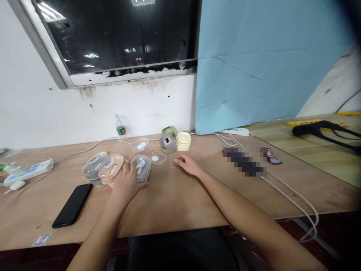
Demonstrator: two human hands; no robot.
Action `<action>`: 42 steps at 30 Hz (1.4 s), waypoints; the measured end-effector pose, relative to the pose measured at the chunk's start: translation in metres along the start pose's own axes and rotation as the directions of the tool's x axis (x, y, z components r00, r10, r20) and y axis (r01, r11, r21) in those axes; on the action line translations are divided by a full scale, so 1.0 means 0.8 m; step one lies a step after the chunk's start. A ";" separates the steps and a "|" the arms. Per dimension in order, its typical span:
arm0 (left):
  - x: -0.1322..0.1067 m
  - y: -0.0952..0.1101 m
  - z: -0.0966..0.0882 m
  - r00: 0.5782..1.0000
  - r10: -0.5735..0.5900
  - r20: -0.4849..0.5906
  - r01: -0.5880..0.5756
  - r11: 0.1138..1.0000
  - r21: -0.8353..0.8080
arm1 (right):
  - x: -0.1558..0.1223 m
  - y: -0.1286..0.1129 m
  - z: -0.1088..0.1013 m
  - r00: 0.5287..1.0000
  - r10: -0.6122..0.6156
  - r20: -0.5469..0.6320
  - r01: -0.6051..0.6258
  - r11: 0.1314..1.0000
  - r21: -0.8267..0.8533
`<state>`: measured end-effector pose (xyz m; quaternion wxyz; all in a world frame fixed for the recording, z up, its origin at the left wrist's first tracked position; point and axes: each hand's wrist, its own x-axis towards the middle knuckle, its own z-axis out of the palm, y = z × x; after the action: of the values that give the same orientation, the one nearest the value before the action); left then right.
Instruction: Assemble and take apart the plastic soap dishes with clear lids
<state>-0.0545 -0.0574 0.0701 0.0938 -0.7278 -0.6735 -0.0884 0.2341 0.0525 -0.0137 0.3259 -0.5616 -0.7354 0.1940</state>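
Observation:
My left hand is around the near left side of a grey plastic container with a clear lid and a round label. Its thumb lies along the container's front edge, and its fingers cover part of the left side. Touching this group on the left is a peach container with a clear lid, then another grey one. My right hand rests on the table with loosely bent fingers, holding nothing I can see. Between the hands lies a clear lid with a white round sticker.
Behind stand a clear lid or bowl, stacked cream containers, grey and green ones and a bottle. A black phone and a power strip lie left. A wrapper and white cables are right.

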 end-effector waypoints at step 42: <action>0.032 0.120 0.101 0.886 0.462 0.038 -0.346 0.713 -0.610 | 0.029 0.020 -0.025 0.915 -0.044 -0.400 -0.081 0.954 -0.288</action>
<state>0.0430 -0.0190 -0.0035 -0.1826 -0.8551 -0.4420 -0.2002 0.2553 0.0778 -0.0039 0.3796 -0.6391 -0.6679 -0.0359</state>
